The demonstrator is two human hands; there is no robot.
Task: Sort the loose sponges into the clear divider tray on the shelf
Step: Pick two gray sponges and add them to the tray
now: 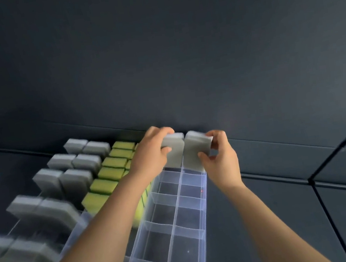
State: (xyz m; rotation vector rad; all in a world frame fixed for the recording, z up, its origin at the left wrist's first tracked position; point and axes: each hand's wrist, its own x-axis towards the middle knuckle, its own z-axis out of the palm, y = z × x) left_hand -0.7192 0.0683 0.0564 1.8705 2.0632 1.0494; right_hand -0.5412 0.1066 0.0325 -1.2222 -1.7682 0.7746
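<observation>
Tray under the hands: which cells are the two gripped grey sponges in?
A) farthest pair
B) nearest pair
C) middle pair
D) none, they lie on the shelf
A: the left hand grips the left sponge and the right hand the right sponge, both standing at the tray's far end.
</observation>
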